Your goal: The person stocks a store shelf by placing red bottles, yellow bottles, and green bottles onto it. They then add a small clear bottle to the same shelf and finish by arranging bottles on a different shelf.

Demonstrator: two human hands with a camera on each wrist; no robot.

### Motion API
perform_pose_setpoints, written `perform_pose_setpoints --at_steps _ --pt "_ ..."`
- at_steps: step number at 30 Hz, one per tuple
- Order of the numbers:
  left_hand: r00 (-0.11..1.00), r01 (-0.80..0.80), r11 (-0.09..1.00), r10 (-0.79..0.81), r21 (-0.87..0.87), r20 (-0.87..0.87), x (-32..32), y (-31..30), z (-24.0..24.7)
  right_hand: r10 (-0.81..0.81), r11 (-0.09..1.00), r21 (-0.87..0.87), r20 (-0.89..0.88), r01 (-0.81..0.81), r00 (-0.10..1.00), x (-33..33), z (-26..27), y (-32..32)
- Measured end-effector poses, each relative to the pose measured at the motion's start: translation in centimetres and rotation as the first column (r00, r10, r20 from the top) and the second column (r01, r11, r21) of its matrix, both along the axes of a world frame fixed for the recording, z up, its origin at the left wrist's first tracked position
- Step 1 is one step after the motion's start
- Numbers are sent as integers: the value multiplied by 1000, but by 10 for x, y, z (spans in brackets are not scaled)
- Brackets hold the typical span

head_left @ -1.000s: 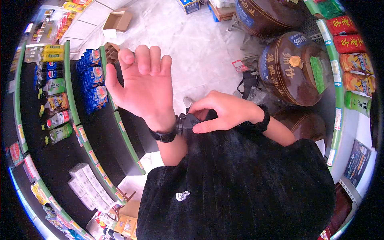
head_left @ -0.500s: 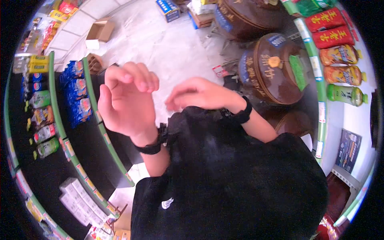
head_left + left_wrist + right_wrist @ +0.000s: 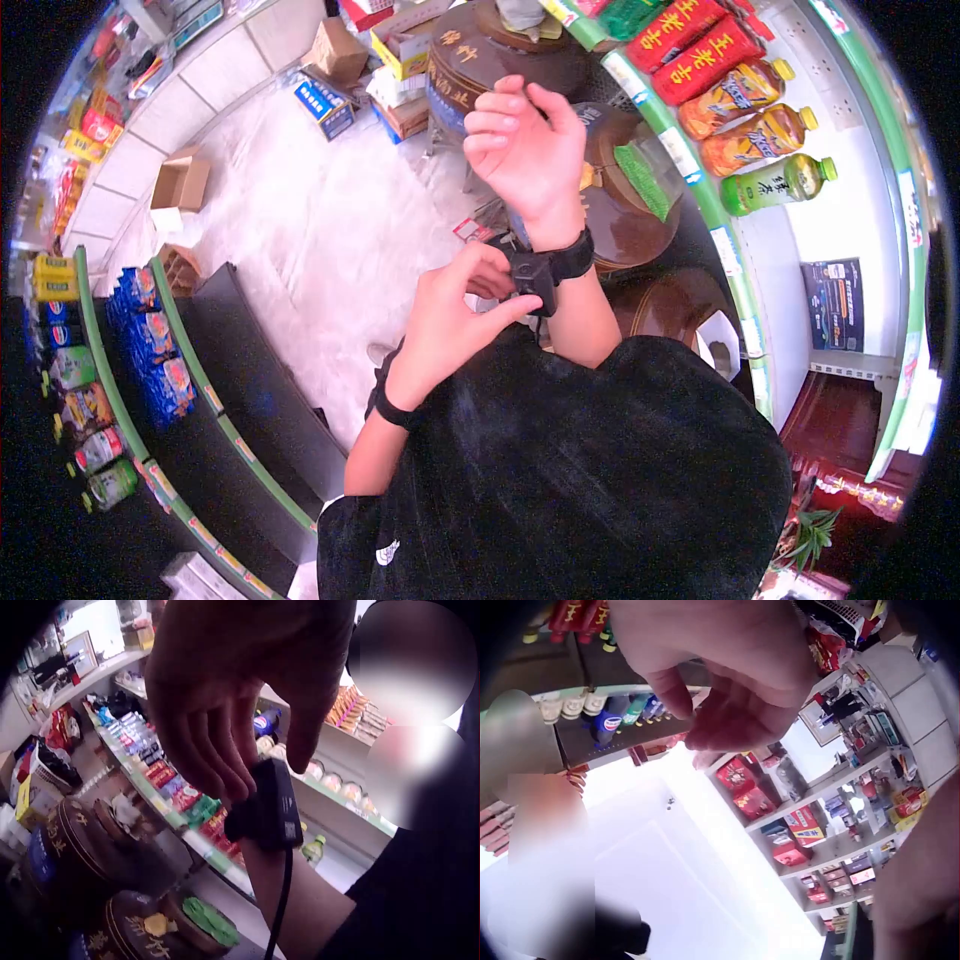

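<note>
Camera [image 3: 534, 280] on black wristband [image 3: 574, 258], just below loosely curled, empty right hand [image 3: 532, 160], pinched from beside by half-closed left hand [image 3: 447, 318].

Camera [image 3: 532, 283] black, wristband [image 3: 572, 258] black, both above the shirt [image 3: 580, 480], also black (white logo [image 3: 387, 552] on it). Upper right of shirt: red packs [image 3: 710, 62] with yellow characters, orange bottles [image 3: 757, 140] with yellow caps, green bottle [image 3: 770, 186] with green cap. Above shirt: brown jar [image 3: 636, 240], bright green cover [image 3: 645, 180]. Left of shirt: blue packs [image 3: 160, 350], black shelf [image 3: 255, 350]. Upper left: whitish, grey-veined floor [image 3: 330, 230], tan carton [image 3: 180, 180].
</note>
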State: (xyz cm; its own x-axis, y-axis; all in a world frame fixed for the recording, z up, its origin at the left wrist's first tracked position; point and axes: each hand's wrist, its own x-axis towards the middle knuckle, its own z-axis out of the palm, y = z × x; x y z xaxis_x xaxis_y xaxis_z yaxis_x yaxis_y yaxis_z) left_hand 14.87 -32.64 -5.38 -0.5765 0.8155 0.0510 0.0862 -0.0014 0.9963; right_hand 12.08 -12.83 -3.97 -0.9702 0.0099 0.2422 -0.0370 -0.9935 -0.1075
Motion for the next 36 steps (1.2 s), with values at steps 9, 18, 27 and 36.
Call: perform_pose_setpoints --at_steps 9,18,27,36 --pt "996 28 999 -26 -19 88 25 27 -6 -153 986 87 96 145 983 36 -13 16" --pt "965 253 962 -243 -105 99 50 75 -16 -548 727 569 145 384 823 104 -20 52" --pt "787 614 783 -601 -95 136 93 171 -24 -916 -277 941 -320 195 242 220 30 95" --pt "621 667 742 -605 -69 -498 135 268 4 -499 -656 639 -767 -402 -403 327 83 236"
